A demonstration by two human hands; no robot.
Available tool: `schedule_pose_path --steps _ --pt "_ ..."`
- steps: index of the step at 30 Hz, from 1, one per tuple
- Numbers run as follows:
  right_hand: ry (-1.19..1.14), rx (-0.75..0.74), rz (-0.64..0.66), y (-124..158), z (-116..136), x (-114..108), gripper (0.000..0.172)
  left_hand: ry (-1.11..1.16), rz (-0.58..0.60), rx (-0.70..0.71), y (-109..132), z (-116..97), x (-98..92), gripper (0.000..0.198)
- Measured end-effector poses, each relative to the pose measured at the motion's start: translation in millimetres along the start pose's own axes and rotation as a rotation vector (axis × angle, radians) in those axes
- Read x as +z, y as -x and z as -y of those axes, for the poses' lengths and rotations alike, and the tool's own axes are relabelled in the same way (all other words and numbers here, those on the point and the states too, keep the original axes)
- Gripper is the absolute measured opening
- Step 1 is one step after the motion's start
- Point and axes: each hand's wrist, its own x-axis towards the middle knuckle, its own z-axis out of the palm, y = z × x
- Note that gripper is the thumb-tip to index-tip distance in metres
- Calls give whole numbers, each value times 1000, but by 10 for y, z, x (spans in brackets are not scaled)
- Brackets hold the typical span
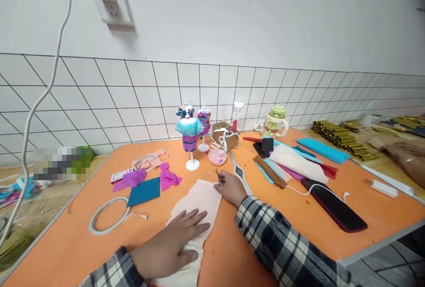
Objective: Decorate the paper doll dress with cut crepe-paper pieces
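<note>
My left hand [175,238] lies flat, fingers spread, on a sheet of pale pink crepe paper [199,194]. My right hand [230,187] is closed around small scissors [218,175] at the paper's upper right corner; their handles are hidden by my fingers. Past the paper stands a small dress form in turquoise and purple paper [190,141], with two more decorated forms behind it. A pink dish [217,157] sits to the right of its base. Left of the paper are a blue paper square [144,191] and magenta scraps [169,177].
Tape rolls [93,224] lie at left. A cardboard box [222,135] holds a white form and ribbons. To the right are paper strips [299,163], a phone [335,207], a charger [383,188] and a baby bottle [276,122]. Another person's hand [403,152] shows at far right.
</note>
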Motion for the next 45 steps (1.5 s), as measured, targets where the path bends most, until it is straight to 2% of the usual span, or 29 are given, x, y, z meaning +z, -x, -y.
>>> schedule_pose_path --steps 1,3,5,6,8,10,11,14,16,19,24,29,30,32,35,38,41,43,45 --pt "-39 -4 13 -6 -4 7 23 22 25 -23 44 18 -31 67" --pt "-129 -15 66 4 15 20 24 86 98 -63 173 75 -141 82" --pt "-222 -39 127 51 80 38 26 207 77 -86 331 153 -325 90" --pt "-268 -59 147 87 129 49 27 293 21 -92 402 195 -438 83" --pt "-353 -112 168 176 244 75 29 446 -180 -178 485 267 -662 61" --pt "-417 -164 195 264 354 107 32 467 -440 -292 445 306 -807 67" --pt "-458 -187 222 302 398 124 33 448 -472 -330 376 310 -828 70" --pt "-661 -195 270 365 469 171 41 501 -463 -218 49 285 -688 68" --pt "-797 -147 231 365 474 182 47 646 -419 -151 -153 263 -515 65" --pt "-870 -87 167 329 444 166 51 821 -405 -193 -276 259 -331 56" --pt "-901 -52 142 255 354 122 52 992 -342 -263 -138 294 -317 48" --pt "-832 -26 136 191 286 79 53 1198 -424 -261 -43 317 -356 57" --pt "-813 -20 132 183 281 73 53 1200 -405 -255 -38 320 -352 59" --pt "-778 -4 129 171 276 68 52 1193 -293 -226 -39 323 -333 58" --pt "-714 30 134 150 273 42 52 1196 -139 -200 -42 331 -305 46" --pt "-613 85 171 130 269 -73 47 1234 -203 -230 4 365 -332 37" --pt "-506 147 362 158 270 -259 46 1293 -284 -226 118 421 -399 34" --pt "-432 200 629 217 279 -358 47 1329 -295 -212 200 450 -431 37" --pt "-345 236 982 291 298 -400 47 1358 -307 -200 253 463 -435 46"
